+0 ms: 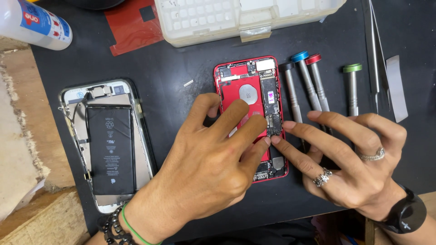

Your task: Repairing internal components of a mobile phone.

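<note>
An opened red phone housing (251, 86) lies face up on the black mat (181, 59), its circuit board and connectors exposed. My left hand (213, 154) rests over its lower half, fingers spread, fingertips pressing on the board area. My right hand (349, 154), with two rings and a black wristwatch, reaches in from the right; its index fingertip meets the left fingertips at the housing's right edge. Neither hand grips anything that I can see.
A second opened phone (109, 145) with a black battery lies at the left. Several screwdrivers (309, 86) with black, blue, red and green caps lie right of the red housing. Tweezers (375, 50), a white parts box (236, 18), a white bottle (34, 22) and a red sheet (134, 25) sit at the back.
</note>
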